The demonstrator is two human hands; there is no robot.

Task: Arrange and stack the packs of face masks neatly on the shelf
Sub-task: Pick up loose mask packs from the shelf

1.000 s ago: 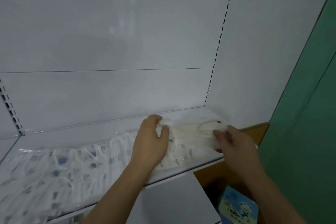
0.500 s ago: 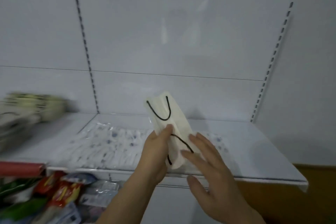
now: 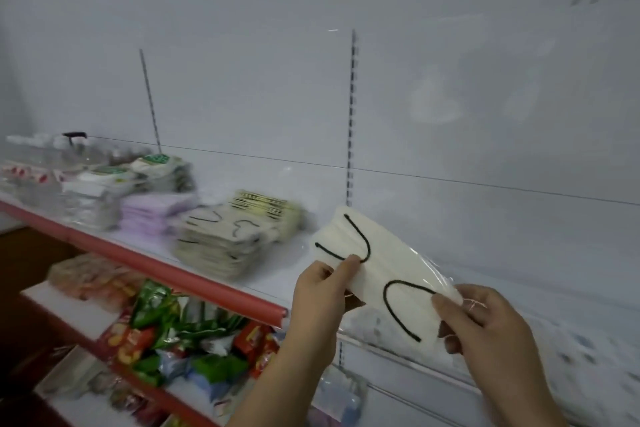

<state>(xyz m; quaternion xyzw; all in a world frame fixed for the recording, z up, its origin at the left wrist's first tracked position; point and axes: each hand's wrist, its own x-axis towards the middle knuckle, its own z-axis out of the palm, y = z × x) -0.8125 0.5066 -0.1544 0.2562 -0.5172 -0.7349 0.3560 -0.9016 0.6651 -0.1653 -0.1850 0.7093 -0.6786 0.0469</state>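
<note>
Head-camera view: a person holds a pack of face masks (image 3: 381,274) in the air in front of a white shelf (image 3: 277,274), both hands on it. The left hand (image 3: 320,295) pinches the pack's upper-left end between thumb and fingers, at one black ear loop; the right hand (image 3: 485,326) pinches the lower-right end — thumb on top, fingers curled beneath the clear wrapper. The pack, cream-white with two black loops, tilts down to the right and touches neither the shelf nor the other goods. Further left on the shelf stands a stack of similar cream packs (image 3: 221,246), a striped stack (image 3: 266,215) just behind it, then a lilac pile (image 3: 152,215) and more wrapped goods, blurred. White patterned packs (image 3: 588,357) lie on the shelf at right, below the hands. Snack bags (image 3: 180,333) — red and green — crowd the lower shelf.
</note>
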